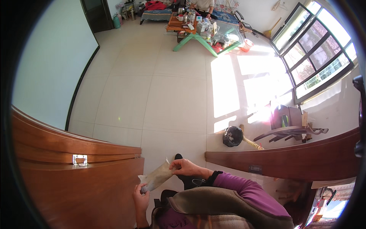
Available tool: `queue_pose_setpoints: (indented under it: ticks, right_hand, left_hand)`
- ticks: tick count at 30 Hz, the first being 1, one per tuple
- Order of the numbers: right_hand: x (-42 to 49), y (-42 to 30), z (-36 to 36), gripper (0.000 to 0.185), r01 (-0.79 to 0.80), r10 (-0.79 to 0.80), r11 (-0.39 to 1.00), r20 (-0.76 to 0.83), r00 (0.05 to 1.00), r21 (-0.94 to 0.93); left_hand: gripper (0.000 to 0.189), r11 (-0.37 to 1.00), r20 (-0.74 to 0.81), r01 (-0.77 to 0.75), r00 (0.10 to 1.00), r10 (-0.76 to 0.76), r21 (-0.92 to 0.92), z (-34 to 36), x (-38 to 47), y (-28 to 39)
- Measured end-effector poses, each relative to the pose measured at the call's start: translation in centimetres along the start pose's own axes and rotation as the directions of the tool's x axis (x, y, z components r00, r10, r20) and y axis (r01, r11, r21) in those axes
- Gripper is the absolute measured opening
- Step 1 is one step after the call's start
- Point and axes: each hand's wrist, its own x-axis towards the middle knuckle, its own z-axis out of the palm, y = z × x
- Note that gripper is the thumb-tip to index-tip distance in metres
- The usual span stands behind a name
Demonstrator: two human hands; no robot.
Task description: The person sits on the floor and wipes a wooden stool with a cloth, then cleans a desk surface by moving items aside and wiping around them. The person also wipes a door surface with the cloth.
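A pale beige, limp piece, cloth or soft sheet [157, 176], is stretched at a slant between my two hands, in front of my body. My left hand [141, 194] grips its lower left end, where a small greyish part shows by the fingers. My right hand [184, 167] pinches its upper right corner between thumb and fingers. A dark shoe [178, 156] shows just beyond my right hand. What the piece is exactly, I cannot tell.
A wooden door [85, 189] stands at my left, another wooden panel [280, 163] at my right. Ahead are a black-lined bin [233, 136], a chair [290, 131], and farther off a cluttered glass table [226, 31] with a seated person [203, 5] behind.
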Motion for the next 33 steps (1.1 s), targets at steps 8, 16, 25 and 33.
queue_pose_setpoints:
  ticks: [8,16,25,33]
  right_hand:
    - [7.9,-1.6,-8.0,0.023,-0.175,0.043,0.779,-0.227,0.973,-0.602]
    - [12.9,-3.8,-14.2,0.015,-0.285,-0.039,0.881,-0.658,0.752,-0.379]
    - [23.9,-7.8,-29.2,0.024,-0.079,-0.008,0.989,-0.589,0.808,-0.121]
    - [39.7,-18.0,-39.6,0.018,-0.034,0.031,0.999,-0.164,0.986,-0.02]
  left_hand:
    - [0.038,0.972,0.319,-0.169,0.941,0.111,0.161,1.5,22.0,3.6]
    - [0.017,0.934,0.554,-0.293,0.821,0.137,0.203,6.0,42.0,8.6]
    - [0.016,0.959,0.593,-0.231,0.8,0.091,0.164,6.3,56.9,15.3]
    - [0.013,0.973,0.401,0.162,0.912,-0.084,-0.165,-1.8,62.9,17.6]
